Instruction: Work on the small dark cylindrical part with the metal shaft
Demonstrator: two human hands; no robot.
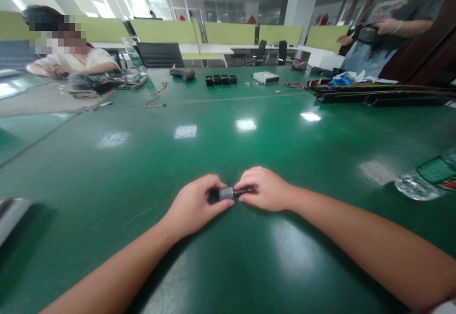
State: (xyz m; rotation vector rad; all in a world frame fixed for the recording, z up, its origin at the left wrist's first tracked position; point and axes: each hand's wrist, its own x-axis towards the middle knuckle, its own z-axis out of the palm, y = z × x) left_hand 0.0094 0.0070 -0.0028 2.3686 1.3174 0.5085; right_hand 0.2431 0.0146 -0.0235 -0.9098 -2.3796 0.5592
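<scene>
Between my hands lies a small part just over the green tabletop (213,147): a short grey metallic cylinder (226,194) with a dark, ridged rod (242,191) at its right end. Its exact kind I cannot make out. My left hand (195,202) curls round the cylinder from the left, thumb below and fingers above. From the right, my right hand (263,188) pinches the rod between thumb and fingers, which hide its far end. The fingertips of both hands nearly meet.
A plastic bottle (423,181) lies at the right. A pale-edged object (12,216) juts in at left. Along the far side are a black connector-like block (221,80), a silver box (265,77), cables (155,96) and long black strips (377,96). Two people are across the table.
</scene>
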